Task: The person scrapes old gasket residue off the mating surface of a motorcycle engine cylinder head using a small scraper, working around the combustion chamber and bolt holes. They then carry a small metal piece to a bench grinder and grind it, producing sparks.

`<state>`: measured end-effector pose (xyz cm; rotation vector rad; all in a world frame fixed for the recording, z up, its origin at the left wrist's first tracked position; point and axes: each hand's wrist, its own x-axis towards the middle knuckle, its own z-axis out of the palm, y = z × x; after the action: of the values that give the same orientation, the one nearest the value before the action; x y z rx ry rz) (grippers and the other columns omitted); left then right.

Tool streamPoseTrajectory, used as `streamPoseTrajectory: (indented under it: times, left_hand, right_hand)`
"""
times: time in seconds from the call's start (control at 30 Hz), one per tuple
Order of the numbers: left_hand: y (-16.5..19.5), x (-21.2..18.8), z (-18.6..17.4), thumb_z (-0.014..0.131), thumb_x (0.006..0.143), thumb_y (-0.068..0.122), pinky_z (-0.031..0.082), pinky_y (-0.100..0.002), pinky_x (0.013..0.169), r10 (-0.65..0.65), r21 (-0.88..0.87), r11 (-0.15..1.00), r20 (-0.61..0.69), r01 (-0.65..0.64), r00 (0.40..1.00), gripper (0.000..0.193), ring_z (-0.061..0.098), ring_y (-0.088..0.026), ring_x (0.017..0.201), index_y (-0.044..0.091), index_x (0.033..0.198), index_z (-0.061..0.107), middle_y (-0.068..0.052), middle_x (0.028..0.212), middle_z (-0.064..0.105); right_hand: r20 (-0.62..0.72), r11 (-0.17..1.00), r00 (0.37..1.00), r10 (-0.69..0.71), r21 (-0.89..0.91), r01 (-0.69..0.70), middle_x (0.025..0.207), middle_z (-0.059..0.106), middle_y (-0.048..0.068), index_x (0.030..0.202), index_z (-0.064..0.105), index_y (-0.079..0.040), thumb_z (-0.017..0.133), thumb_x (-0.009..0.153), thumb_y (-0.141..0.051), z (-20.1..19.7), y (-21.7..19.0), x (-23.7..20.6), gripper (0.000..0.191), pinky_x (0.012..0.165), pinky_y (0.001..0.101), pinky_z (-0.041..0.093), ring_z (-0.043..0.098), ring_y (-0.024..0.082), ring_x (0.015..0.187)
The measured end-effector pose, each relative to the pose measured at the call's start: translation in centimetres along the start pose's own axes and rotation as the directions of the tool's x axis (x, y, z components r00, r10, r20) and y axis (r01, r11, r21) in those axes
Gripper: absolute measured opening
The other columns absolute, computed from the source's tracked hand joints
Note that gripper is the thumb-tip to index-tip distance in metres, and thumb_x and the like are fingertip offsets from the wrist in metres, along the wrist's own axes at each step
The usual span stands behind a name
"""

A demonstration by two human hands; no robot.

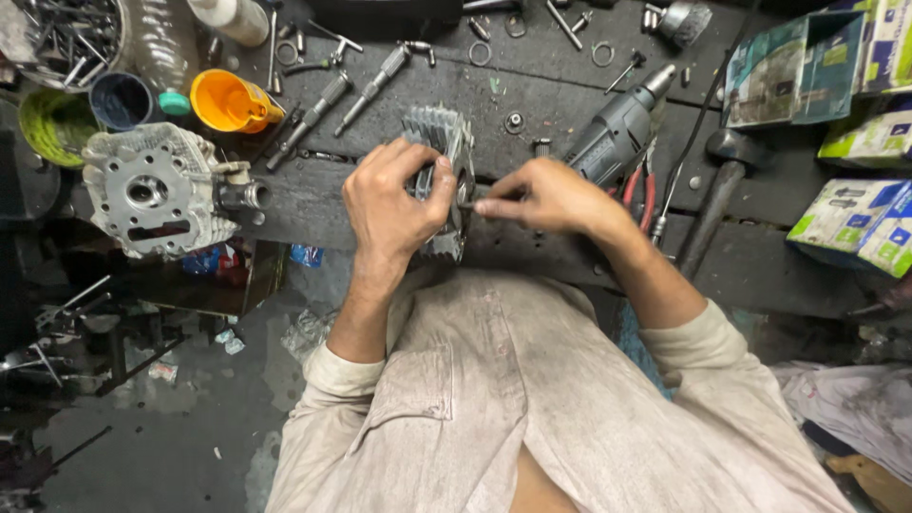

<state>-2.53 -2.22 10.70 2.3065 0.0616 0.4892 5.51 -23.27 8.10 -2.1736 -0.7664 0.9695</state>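
At the crowded workbench's (pixel 570 95) near edge, the left hand (pixel 394 204) grips a finned engine cylinder (pixel 439 133) while the right hand (pixel 546 198) pinches a small tool (pixel 478 202) against it.

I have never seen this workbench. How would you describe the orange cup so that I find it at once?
Start at the dark workbench and go to its far left part, left of the finned metal part that the left hand holds. There the orange cup lies on its side, next to a dark blue cup. It is the only bright orange thing among grey tools.
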Motion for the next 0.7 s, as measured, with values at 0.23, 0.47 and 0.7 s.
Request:
streamPoseTrajectory:
  times: [0.23, 0.47, 0.7]
  left_hand:
    - [-0.3, 0.0, 0.0, 0.074, 0.09, 0.016, 0.052, -0.042, 0.07, 0.021, 0.004, 1.0, -0.011, -0.021, 1.0, 0.01, 0.065, -0.031, 0.078, 0.006, 0.087, 0.072, -0.009, 0.084, 0.067]
    - [-0.5, -0.5, -0.3, 0.074, 0.09, 0.014, 0.052, -0.042, 0.072, 0.007, -0.005, 1.0, -0.002, -0.007, 1.0, 0.009, 0.065, -0.032, 0.079, 0.006, 0.089, 0.072, -0.01, 0.086, 0.067]
    - [-1.9, -0.3, -1.2, 0.073, 0.09, 0.012, 0.05, -0.042, 0.071, 0.028, -0.067, 0.997, 0.058, -0.024, 0.998, 0.008, 0.064, -0.032, 0.078, 0.004, 0.089, 0.072, -0.011, 0.084, 0.066]
  right_hand:
    - [-0.065, 0.999, 0.997, 0.048, 0.008, -0.048, 0.082, 0.077, 0.015, 0.103, 0.08, -0.009, 0.069, 0.09, -0.05, 0.1, -0.2, -0.3, 0.044, 0.067, 0.0415, 0.057, 0.076, 0.032, 0.07]
    - [-0.154, 0.996, 0.988, -0.011, -0.089, -0.003, 0.089, 0.077, 0.016, 0.105, 0.08, -0.009, 0.071, 0.091, -0.052, 0.2, -0.9, -0.5, 0.046, 0.07, 0.0442, 0.057, 0.075, 0.035, 0.078]
    - [-0.122, 0.981, 0.988, 0.097, -0.155, -0.115, 0.084, 0.077, 0.014, 0.105, 0.081, -0.013, 0.069, 0.092, -0.053, -0.2, -2.0, -0.1, 0.044, 0.068, 0.0448, 0.056, 0.074, 0.033, 0.071]
